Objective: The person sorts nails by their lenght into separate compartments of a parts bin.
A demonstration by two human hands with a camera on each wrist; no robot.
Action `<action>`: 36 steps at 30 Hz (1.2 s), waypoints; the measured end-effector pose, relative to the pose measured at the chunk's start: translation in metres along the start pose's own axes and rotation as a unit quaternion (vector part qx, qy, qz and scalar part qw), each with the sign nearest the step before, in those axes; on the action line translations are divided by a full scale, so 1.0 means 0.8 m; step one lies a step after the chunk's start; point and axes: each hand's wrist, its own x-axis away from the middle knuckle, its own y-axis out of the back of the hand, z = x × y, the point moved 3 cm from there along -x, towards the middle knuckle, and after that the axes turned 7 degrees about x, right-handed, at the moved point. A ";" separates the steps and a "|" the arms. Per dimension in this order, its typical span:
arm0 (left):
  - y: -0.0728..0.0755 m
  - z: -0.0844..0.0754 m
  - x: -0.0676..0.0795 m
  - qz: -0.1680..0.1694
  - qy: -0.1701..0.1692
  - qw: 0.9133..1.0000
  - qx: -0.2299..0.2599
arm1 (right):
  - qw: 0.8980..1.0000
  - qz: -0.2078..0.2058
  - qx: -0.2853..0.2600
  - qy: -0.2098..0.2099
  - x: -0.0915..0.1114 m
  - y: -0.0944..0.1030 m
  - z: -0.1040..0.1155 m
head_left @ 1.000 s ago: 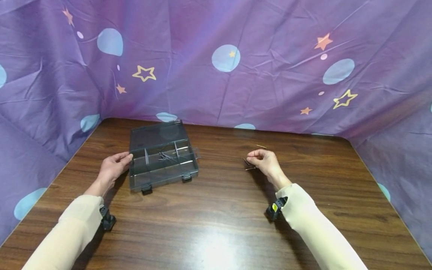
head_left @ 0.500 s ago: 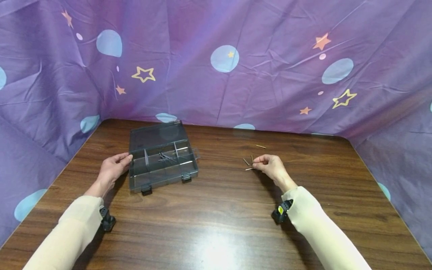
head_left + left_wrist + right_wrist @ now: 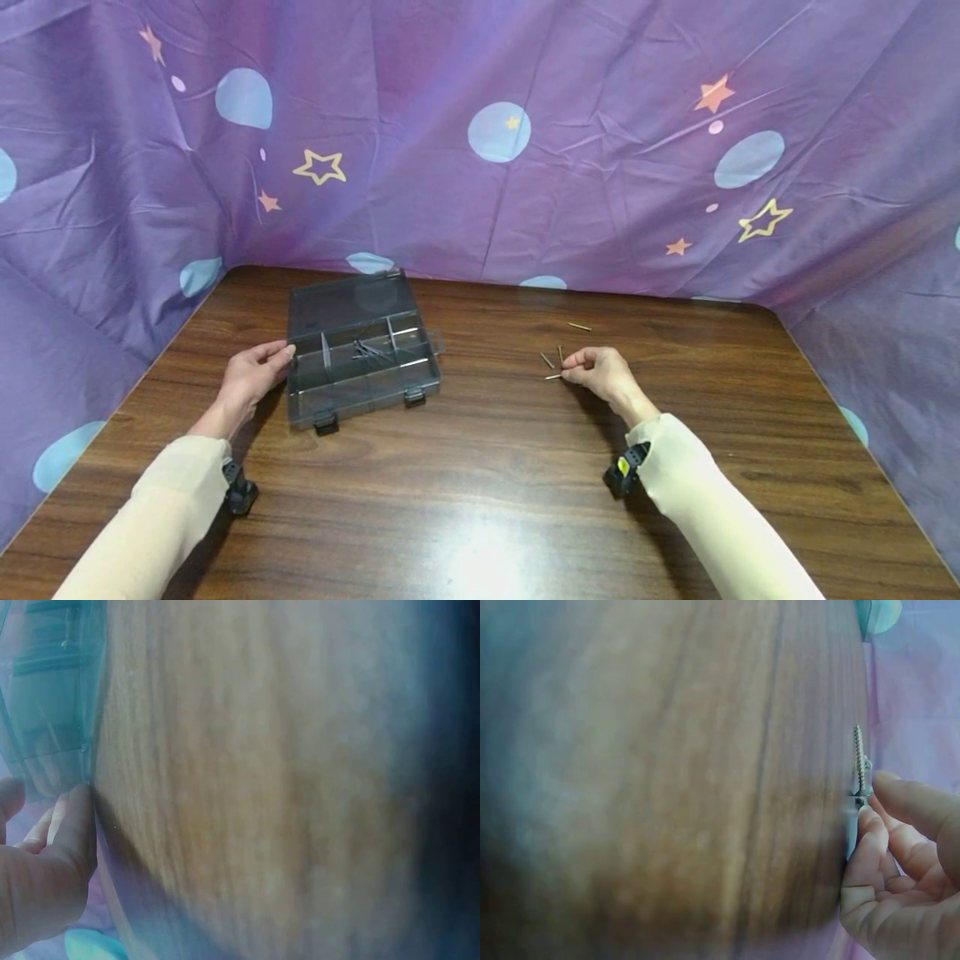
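A smoky clear compartment box [image 3: 363, 403] lies with its lid [image 3: 348, 302] folded back, left of the table's middle. Several screws [image 3: 369, 348] lie in its middle compartment. My left hand [image 3: 251, 375] holds the box's left edge by the fingertips; in the left wrist view the fingers [image 3: 73, 825] meet its wall. My right hand [image 3: 603, 377] pinches at the head of a screw [image 3: 553, 377] on the table. In the right wrist view this screw [image 3: 859, 761] shows its thread pointing away from the fingertips.
Two more screws [image 3: 547, 361] [image 3: 560, 356] lie close by the right fingertips. Another screw [image 3: 579, 327] lies farther back. The brown wooden table [image 3: 450, 467] ends at a purple patterned cloth [image 3: 420, 167] behind and on both sides.
My right hand has shifted slightly right and toward me, baring screws it partly covered, and its fingertips have come down at one screw. The left hand and box stay put.
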 end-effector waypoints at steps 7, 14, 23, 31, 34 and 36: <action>0.000 0.002 0.000 0.004 0.008 1.000 -0.020 | 0.999 -0.003 0.037 0.008 -0.001 0.000 0.001; 0.000 0.002 0.001 0.008 0.013 1.000 -0.022 | 0.996 -0.011 0.084 0.023 -0.001 -0.001 0.003; 0.000 0.000 0.001 0.008 0.010 1.000 -0.025 | 0.993 -0.005 0.115 0.038 -0.001 0.000 0.007; 0.000 0.001 0.002 -0.005 0.010 1.000 -0.012 | 0.993 0.004 0.114 0.041 -0.002 0.000 0.006; 0.000 0.001 0.002 -0.006 0.008 1.000 -0.012 | 0.993 0.008 0.111 0.044 -0.002 0.000 0.006; -0.001 0.000 0.002 -0.004 0.008 1.000 -0.009 | 0.993 0.011 0.109 0.048 -0.002 0.001 0.005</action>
